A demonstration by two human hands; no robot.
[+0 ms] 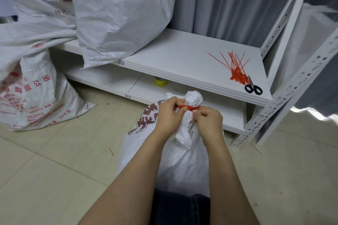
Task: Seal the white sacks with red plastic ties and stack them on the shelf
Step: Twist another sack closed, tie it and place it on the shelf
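On the floor before the shelf (182, 64), the white sack (182, 160) stands with its neck bunched upward. Both hands, left (169, 113) and right (208, 124), pinch the red tie (188, 107) looped round that neck, probably to cinch it tight. Spare ties (236, 65) lie on the shelf within reach.

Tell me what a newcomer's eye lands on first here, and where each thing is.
At centre, the left hand and right hand pinch a red tie round the bunched neck of a white sack on the floor. Behind, spare ties lie by scissors at the right end of the shelf; a bulging sack fills its left.
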